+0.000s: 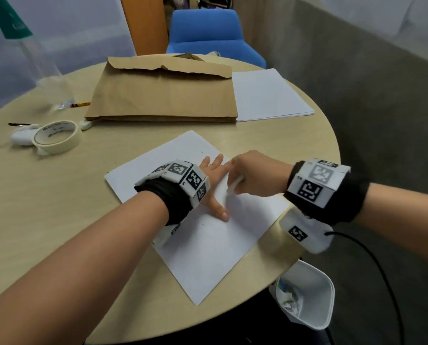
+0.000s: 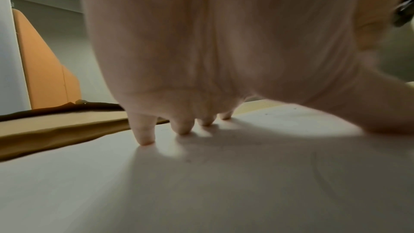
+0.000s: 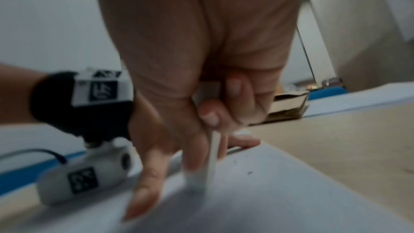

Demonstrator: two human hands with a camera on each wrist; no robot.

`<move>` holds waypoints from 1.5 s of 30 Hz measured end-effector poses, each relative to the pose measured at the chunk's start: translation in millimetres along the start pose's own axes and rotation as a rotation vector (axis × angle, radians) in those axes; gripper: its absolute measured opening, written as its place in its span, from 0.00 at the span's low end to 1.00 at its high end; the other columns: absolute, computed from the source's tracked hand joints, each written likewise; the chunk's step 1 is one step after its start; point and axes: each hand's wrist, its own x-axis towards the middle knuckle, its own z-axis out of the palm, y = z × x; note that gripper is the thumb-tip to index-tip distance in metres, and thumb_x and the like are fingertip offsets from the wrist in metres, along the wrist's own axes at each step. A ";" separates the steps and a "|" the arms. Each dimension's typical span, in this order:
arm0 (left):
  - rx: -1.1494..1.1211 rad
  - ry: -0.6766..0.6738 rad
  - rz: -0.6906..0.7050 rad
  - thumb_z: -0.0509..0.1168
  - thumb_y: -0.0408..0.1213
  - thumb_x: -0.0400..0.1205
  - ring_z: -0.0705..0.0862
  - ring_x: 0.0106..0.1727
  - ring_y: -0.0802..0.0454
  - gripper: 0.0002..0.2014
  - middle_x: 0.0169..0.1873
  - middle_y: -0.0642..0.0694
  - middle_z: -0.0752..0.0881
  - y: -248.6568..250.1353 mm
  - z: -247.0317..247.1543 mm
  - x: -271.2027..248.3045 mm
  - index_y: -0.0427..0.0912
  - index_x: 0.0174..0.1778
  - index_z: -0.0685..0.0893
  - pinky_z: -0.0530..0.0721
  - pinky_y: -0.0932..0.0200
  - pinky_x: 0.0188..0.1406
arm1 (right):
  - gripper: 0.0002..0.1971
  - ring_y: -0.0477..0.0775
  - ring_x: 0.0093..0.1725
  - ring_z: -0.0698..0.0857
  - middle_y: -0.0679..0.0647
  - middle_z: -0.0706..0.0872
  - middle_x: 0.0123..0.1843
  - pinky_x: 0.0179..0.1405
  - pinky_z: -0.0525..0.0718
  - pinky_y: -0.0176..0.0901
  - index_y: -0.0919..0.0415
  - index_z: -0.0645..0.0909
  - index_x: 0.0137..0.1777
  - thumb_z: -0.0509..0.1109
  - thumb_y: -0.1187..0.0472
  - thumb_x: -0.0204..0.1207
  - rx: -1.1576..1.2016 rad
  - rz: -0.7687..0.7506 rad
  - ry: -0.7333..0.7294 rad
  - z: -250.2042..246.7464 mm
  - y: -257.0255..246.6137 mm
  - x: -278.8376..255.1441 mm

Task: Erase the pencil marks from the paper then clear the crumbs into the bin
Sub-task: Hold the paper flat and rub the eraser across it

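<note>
A white sheet of paper (image 1: 208,245) lies at an angle near the table's front edge. My left hand (image 1: 214,180) lies flat on it with fingers spread, fingertips (image 2: 145,139) pressing the paper (image 2: 201,183) down. My right hand (image 1: 252,175) grips a long white eraser (image 1: 234,186), its lower end on the paper just right of the left thumb. In the right wrist view the eraser (image 3: 211,157) stands steeply on the paper (image 3: 280,192), held in curled fingers, with small dark crumbs (image 3: 248,173) beside it. A white bin (image 1: 307,295) holding scraps stands below the table's front right edge.
A brown paper bag (image 1: 163,93) lies flat at the back, a stack of white sheets (image 1: 267,95) to its right. A masking tape roll (image 1: 56,135), a small white object (image 1: 21,138) and a pencil (image 1: 80,105) sit at the left. A blue chair (image 1: 208,33) stands behind the table.
</note>
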 end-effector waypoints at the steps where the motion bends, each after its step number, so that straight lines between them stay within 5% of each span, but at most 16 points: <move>1: -0.008 0.004 0.006 0.76 0.61 0.63 0.38 0.84 0.40 0.65 0.83 0.47 0.34 0.4 0.0 -1.1 0.53 0.81 0.31 0.48 0.33 0.79 | 0.11 0.57 0.50 0.83 0.58 0.85 0.48 0.44 0.72 0.35 0.64 0.88 0.53 0.67 0.67 0.74 0.005 -0.013 0.068 3.3 -1.2 3.4; 3: -0.010 0.016 0.008 0.76 0.59 0.64 0.39 0.84 0.40 0.64 0.83 0.46 0.35 1.9 -0.5 -2.9 0.53 0.82 0.34 0.50 0.34 0.79 | 0.11 0.58 0.47 0.81 0.60 0.86 0.47 0.42 0.72 0.38 0.66 0.88 0.51 0.65 0.69 0.74 0.005 -0.047 0.093 10.1 -2.7 1.5; 6: 0.015 0.018 -0.010 0.76 0.61 0.63 0.40 0.84 0.41 0.64 0.83 0.47 0.36 2.5 -0.4 -1.5 0.50 0.82 0.35 0.52 0.36 0.79 | 0.12 0.48 0.39 0.75 0.46 0.79 0.35 0.32 0.70 0.33 0.62 0.88 0.52 0.67 0.69 0.73 -0.072 -0.088 -0.122 8.0 -1.4 -12.8; 8: 0.019 0.018 -0.014 0.76 0.62 0.62 0.41 0.84 0.42 0.65 0.83 0.48 0.37 1.1 1.5 0.8 0.50 0.82 0.35 0.52 0.35 0.78 | 0.12 0.42 0.35 0.75 0.42 0.79 0.36 0.31 0.70 0.27 0.59 0.87 0.54 0.70 0.66 0.73 -0.107 -0.065 -0.227 0.6 0.1 -14.5; 11: -0.005 0.031 0.004 0.76 0.60 0.63 0.40 0.84 0.42 0.64 0.83 0.47 0.37 -0.1 1.6 -0.2 0.52 0.82 0.37 0.52 0.35 0.78 | 0.12 0.48 0.43 0.79 0.50 0.83 0.44 0.38 0.70 0.34 0.59 0.86 0.57 0.69 0.64 0.74 -0.067 0.020 -0.051 -10.4 6.4 2.9; 14: -0.021 0.049 0.017 0.77 0.58 0.64 0.42 0.84 0.41 0.60 0.83 0.47 0.40 0.7 0.9 -4.0 0.51 0.83 0.42 0.52 0.34 0.78 | 0.12 0.56 0.48 0.80 0.53 0.82 0.41 0.38 0.68 0.36 0.61 0.87 0.57 0.68 0.64 0.75 -0.054 0.075 0.157 -12.0 14.2 23.3; 18: -0.005 0.031 0.002 0.76 0.60 0.64 0.39 0.84 0.42 0.64 0.83 0.48 0.36 -0.3 2.1 0.0 0.51 0.82 0.35 0.50 0.36 0.79 | 0.12 0.54 0.45 0.75 0.41 0.66 0.32 0.39 0.66 0.35 0.62 0.86 0.57 0.67 0.66 0.75 -0.107 0.027 0.076 0.2 14.5 14.2; 22: 0.014 0.026 -0.010 0.75 0.63 0.63 0.40 0.84 0.43 0.65 0.83 0.48 0.36 -2.3 4.5 3.6 0.49 0.82 0.34 0.50 0.37 0.79 | 0.12 0.49 0.44 0.76 0.47 0.81 0.40 0.39 0.71 0.34 0.59 0.86 0.56 0.69 0.65 0.74 -0.148 0.011 -0.127 -7.2 12.2 -0.5; 25: 0.011 0.048 -0.001 0.76 0.61 0.63 0.40 0.84 0.42 0.64 0.83 0.48 0.38 -0.7 3.1 2.4 0.50 0.83 0.36 0.50 0.36 0.79 | 0.12 0.55 0.50 0.82 0.57 0.85 0.47 0.44 0.72 0.38 0.63 0.86 0.56 0.67 0.65 0.75 -0.097 0.098 0.024 -14.2 10.3 12.4; 28: -0.037 0.055 0.012 0.77 0.60 0.62 0.41 0.84 0.41 0.64 0.83 0.50 0.38 -3.0 3.9 2.6 0.51 0.83 0.37 0.50 0.34 0.78 | 0.13 0.63 0.55 0.82 0.59 0.79 0.42 0.45 0.76 0.44 0.67 0.86 0.55 0.64 0.68 0.75 -0.087 0.124 0.124 -6.8 3.5 24.8; 31: -0.023 0.038 0.005 0.76 0.62 0.63 0.40 0.84 0.41 0.65 0.83 0.48 0.37 -3.9 3.6 2.6 0.51 0.82 0.35 0.48 0.35 0.79 | 0.12 0.60 0.49 0.79 0.50 0.69 0.33 0.43 0.72 0.41 0.66 0.86 0.54 0.64 0.68 0.74 -0.101 0.097 0.073 1.8 3.5 13.4; 35: 0.017 0.004 -0.032 0.73 0.64 0.64 0.40 0.84 0.44 0.64 0.83 0.49 0.35 -2.4 2.8 3.3 0.48 0.82 0.33 0.49 0.38 0.80 | 0.11 0.48 0.43 0.75 0.43 0.75 0.34 0.39 0.71 0.35 0.62 0.87 0.55 0.67 0.65 0.75 -0.070 0.046 -0.048 4.0 10.5 -11.4; 39: -0.033 0.013 -0.019 0.71 0.59 0.71 0.43 0.85 0.46 0.56 0.83 0.48 0.38 -3.2 -7.0 -4.1 0.48 0.83 0.37 0.50 0.43 0.81 | 0.11 0.47 0.41 0.79 0.52 0.88 0.48 0.41 0.74 0.35 0.62 0.87 0.54 0.68 0.65 0.74 0.085 0.150 -0.010 2.5 21.0 -17.4; 43: -0.137 0.057 -0.053 0.71 0.55 0.73 0.44 0.85 0.50 0.54 0.83 0.51 0.35 -20.1 -15.6 -28.0 0.53 0.82 0.38 0.49 0.46 0.83 | 0.10 0.43 0.28 0.78 0.50 0.84 0.36 0.23 0.74 0.22 0.63 0.87 0.53 0.68 0.64 0.74 0.332 0.237 0.098 0.2 30.4 -18.6; 45: -0.102 0.014 -0.096 0.73 0.56 0.70 0.39 0.84 0.50 0.57 0.82 0.51 0.34 -28.6 -11.1 -38.7 0.54 0.82 0.35 0.46 0.41 0.83 | 0.10 0.44 0.28 0.79 0.51 0.83 0.39 0.22 0.74 0.20 0.61 0.87 0.53 0.68 0.66 0.74 0.342 0.212 0.114 -0.6 30.0 -17.8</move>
